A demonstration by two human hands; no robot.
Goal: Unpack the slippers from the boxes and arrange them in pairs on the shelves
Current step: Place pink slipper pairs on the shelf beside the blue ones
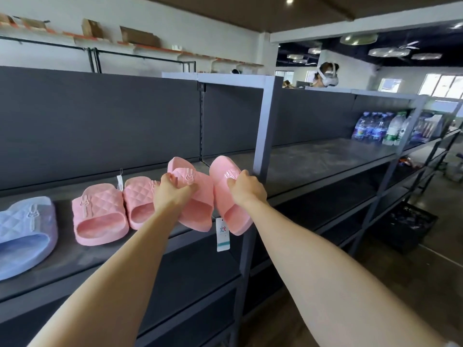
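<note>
just beside the grey shelf post (264,126), my left hand (172,190) grips the strap of a smooth pink foam slipper (200,211), right hand (246,187) its twin (233,216); light, squashy, i judge.

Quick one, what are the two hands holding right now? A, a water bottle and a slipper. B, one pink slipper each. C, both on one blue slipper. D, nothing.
B: the left hand curls round the strap of one pink slipper, the right hand round the strap of a second pink slipper.
</note>
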